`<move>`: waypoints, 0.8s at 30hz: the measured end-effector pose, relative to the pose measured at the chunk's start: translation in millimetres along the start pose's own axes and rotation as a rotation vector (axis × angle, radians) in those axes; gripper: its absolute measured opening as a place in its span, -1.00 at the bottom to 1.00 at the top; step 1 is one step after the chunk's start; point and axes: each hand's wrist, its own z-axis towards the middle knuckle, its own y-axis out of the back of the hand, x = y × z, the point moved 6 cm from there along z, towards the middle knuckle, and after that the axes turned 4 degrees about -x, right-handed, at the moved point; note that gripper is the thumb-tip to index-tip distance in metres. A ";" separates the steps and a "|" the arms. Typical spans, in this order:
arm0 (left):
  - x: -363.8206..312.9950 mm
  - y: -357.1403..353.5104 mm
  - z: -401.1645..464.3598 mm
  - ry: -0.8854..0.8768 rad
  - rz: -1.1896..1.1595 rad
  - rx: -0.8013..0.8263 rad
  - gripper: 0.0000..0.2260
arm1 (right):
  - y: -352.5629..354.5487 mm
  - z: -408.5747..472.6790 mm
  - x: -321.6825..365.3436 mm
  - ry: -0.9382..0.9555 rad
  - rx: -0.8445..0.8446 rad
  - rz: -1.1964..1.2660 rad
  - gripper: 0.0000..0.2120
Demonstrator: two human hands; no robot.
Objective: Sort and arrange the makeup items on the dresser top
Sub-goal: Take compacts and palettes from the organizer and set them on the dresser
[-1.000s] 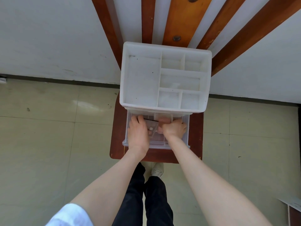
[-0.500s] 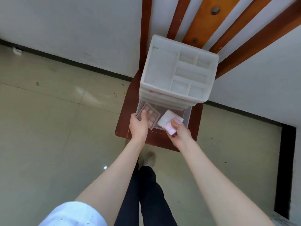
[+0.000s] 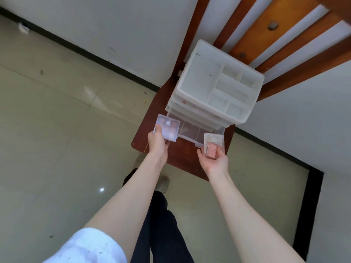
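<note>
White organizer [image 3: 218, 86] sat on the wooden chair seat [image 3: 182, 154]; its top tray compartments looked bare. Bottom clear drawer [image 3: 197, 130] was pulled out toward the near side, contents hard to make out through the plastic. Versus half a second earlier: both hands had moved apart, and both items were out of the drawer, off to its sides. Left hand [image 3: 157, 142] gripped a clear eyeshadow palette [image 3: 168, 127] by its near edge, thumb on top, at the drawer's near-left corner. Right hand [image 3: 215, 158], palm up, fingers curled, held a small clear case with pink pans [image 3: 213, 144] by its near end, over the drawer's near-right corner.
</note>
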 end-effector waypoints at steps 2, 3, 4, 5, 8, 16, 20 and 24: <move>-1.4 -11.1 0.8 0.026 -0.060 0.000 -0.79 | -7.5 2.2 4.5 -0.018 0.038 0.051 -0.64; -1.8 -16.3 2.1 0.043 -0.104 -0.006 -0.77 | -12.0 3.7 6.7 -0.030 0.062 0.076 -0.63; -2.5 -21.0 4.2 0.060 -0.142 -0.018 -0.73 | -17.0 6.4 8.7 -0.046 0.089 0.108 -0.62; -3.3 -25.8 7.5 0.079 -0.176 -0.027 -0.70 | -22.3 10.0 10.3 -0.065 0.118 0.143 -0.61; -6.8 -42.0 17.4 0.120 -0.254 -0.039 -0.67 | -38.8 21.2 15.3 -0.092 0.192 0.252 -0.64; -0.5 -52.2 33.4 0.276 -0.514 -0.004 -0.60 | -43.4 42.1 24.9 -0.054 0.161 0.447 -0.63; 0.1 -53.5 32.9 0.329 -0.611 0.043 -0.60 | -45.8 39.4 23.3 -0.053 0.162 0.494 -0.68; -5.5 -60.4 32.6 0.350 -0.676 0.116 -0.66 | -51.6 40.6 22.7 -0.081 0.187 0.575 -0.72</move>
